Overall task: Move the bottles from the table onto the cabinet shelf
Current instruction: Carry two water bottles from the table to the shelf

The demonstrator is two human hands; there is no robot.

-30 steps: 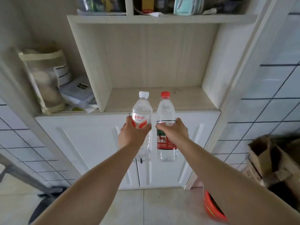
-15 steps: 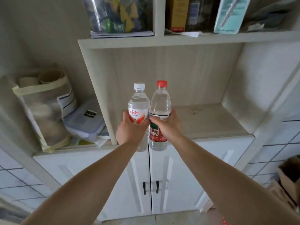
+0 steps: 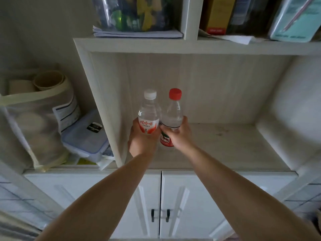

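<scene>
My left hand (image 3: 141, 142) grips a clear bottle with a white cap (image 3: 149, 113) and a red and white label. My right hand (image 3: 179, 136) grips a clear bottle with a red cap (image 3: 174, 110) and a red and green label. Both bottles stand upright, side by side and touching, inside the open cabinet shelf (image 3: 225, 145), near its left wall. I cannot tell whether their bases rest on the shelf board, since my hands hide them.
The left compartment holds a mesh bag (image 3: 33, 122) and a lidded plastic box (image 3: 85, 138). The upper shelf carries papers (image 3: 137, 33), boxes and a teal package (image 3: 295, 20). White cabinet doors with black handles (image 3: 159, 214) sit below. The right part of the shelf board is bare.
Both hands have carried the bottles up and forward, from in front of the cabinet doors into the shelf opening. The cabinet now looks closer.
</scene>
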